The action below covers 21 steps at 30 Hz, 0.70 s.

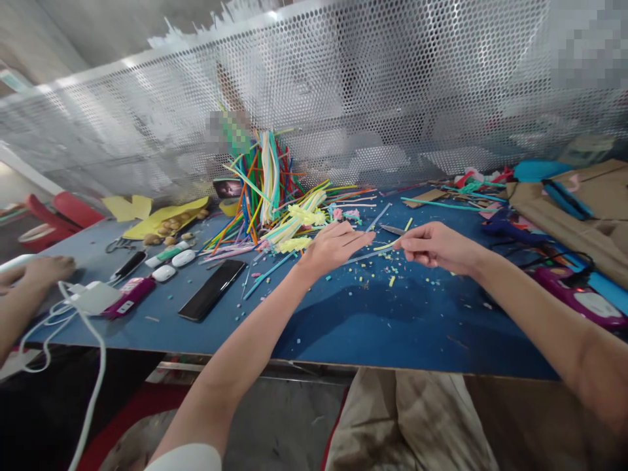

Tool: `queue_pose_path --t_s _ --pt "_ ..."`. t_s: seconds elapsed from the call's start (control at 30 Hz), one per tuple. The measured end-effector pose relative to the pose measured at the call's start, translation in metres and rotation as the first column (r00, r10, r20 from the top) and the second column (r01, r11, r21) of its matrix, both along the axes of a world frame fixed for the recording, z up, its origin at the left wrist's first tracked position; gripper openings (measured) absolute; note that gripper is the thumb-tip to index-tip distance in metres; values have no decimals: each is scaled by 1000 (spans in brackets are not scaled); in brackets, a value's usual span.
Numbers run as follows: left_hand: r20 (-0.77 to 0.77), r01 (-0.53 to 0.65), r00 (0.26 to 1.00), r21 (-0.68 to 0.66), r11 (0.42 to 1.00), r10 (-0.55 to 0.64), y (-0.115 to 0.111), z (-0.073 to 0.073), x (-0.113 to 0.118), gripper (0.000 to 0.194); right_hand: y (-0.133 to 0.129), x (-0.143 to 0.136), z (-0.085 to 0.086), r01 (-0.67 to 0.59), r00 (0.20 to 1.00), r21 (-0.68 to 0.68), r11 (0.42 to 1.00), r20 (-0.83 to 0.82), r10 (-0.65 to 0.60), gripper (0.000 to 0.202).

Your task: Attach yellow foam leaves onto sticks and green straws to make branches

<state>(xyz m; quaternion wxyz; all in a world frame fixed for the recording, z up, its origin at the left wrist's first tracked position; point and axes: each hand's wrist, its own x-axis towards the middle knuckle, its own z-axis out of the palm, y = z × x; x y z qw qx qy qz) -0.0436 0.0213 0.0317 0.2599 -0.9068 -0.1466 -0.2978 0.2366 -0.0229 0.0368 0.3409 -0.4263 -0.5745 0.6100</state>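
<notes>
My left hand (338, 246) is held palm down over the blue table (353, 327), beside yellow fuzzy pieces (307, 216), its fingers stretched out. To its right, my right hand (432, 246) has thumb and fingers pressed together round a small pair of scissors (392, 230), whose blades point left. A thin yellow-green strip (384, 248) lies between the hands, near a pale blue strip (379, 218). Small cut bits are scattered below both hands.
A bundle of colourful stems (269, 176) stands behind my left hand. Left are a black phone (212, 290), a purple power strip (128, 297) with white cables and another person's hand (49, 269). Right are a purple device (579, 297) and brown paper (549, 209).
</notes>
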Motion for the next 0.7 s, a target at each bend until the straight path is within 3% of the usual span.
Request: queue_pose_path --t_s 0.1,0.2,0.3,0.37,0.43,0.5,0.57,0.6,0.67,0.7 --pt "-1 36 999 29 999 -36 -4 3 1 34 -1 2 2 -105 993 -87 991 51 110 27" --pt "8 54 999 53 997 -54 -4 2 2 33 -3 0 2 -172 978 -70 983 106 179 26" --pt "12 38 999 29 999 -39 -1 1 3 29 -5 -5 0 -170 967 75 983 202 152 28" --pt "2 40 999 -42 998 -40 2 1 4 24 -6 -7 -1 -124 950 282 952 311 31 29" --pt "-2 69 998 -146 987 -70 4 2 5 22 -6 -6 -2 -90 893 566 820 410 -185 26" --pt "10 113 993 -256 960 -114 3 4 7 23 -7 -3 -4 -137 807 811 569 425 -411 21" --pt "24 147 989 -350 925 -148 0 6 10 24 -8 2 -5 -262 748 912 316 399 -530 17" --pt "28 158 987 -386 909 -160 -2 7 11 24 -8 5 -5 -320 739 921 224 390 -549 16" --pt "37 170 985 -411 896 -170 -3 7 12 23 -9 8 -4 -379 736 915 140 390 -553 15" --pt "47 169 985 -394 904 -164 -3 7 12 23 -9 8 -3 -366 740 919 150 385 -552 15"
